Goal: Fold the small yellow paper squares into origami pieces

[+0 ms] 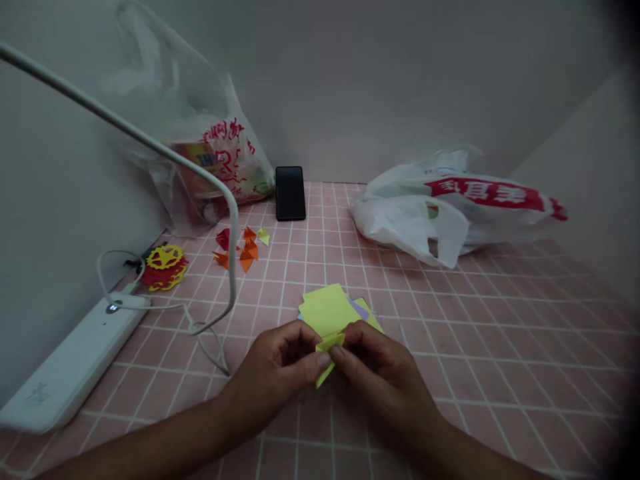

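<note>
A small folded piece of yellow paper [329,345] is pinched between both hands, low in the middle of the head view. My left hand [287,360] grips its left side between thumb and fingers. On the right side, my right hand [377,363] holds it the same way. Just beyond the fingers lies a stack of square paper sheets [324,308], yellow on top, with purple and blue edges showing. Several small folded paper pieces [249,252] in orange, red and yellow lie farther off to the left.
A white power bank [75,363] with a cable [233,253] arching up lies at left, beside yellow and red cut-out discs [165,263]. A clear plastic bag [220,160], a black phone [290,193] and a white plastic bag [415,213] are at the back of the pink tiled surface [490,373].
</note>
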`<state>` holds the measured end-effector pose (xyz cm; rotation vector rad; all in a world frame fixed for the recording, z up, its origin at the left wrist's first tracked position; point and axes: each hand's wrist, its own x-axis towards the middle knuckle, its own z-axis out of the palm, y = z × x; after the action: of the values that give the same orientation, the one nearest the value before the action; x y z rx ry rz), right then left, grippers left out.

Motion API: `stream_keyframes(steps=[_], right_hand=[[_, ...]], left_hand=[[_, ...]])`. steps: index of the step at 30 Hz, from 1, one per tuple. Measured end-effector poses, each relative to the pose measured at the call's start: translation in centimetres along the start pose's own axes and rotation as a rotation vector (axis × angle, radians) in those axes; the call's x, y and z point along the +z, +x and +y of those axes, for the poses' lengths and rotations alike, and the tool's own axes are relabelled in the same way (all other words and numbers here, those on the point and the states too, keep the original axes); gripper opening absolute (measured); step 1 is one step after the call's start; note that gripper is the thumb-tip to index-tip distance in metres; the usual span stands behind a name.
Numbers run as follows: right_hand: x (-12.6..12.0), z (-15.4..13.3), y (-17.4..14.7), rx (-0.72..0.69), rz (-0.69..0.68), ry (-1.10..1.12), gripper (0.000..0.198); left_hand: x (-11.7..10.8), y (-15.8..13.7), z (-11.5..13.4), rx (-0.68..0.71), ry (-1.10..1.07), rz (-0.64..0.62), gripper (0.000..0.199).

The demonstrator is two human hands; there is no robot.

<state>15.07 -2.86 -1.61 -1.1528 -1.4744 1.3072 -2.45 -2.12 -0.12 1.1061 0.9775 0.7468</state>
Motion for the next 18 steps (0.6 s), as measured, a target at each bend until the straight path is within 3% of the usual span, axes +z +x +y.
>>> stream_keyframes(steps=[8,18], right_hand=[[0.27,0.43,0.23,0.158,-0.060,0.349,0.020],[0.49,0.13,-0.17,0.250,-0.008,0.446,0.027]], left_hand=[[0.00,0.39,-0.25,-0.019,-0.016,0.001,0.017],[-0.57,0.53,-0.05,-0.109,-0.078,-0.052,0.021]])
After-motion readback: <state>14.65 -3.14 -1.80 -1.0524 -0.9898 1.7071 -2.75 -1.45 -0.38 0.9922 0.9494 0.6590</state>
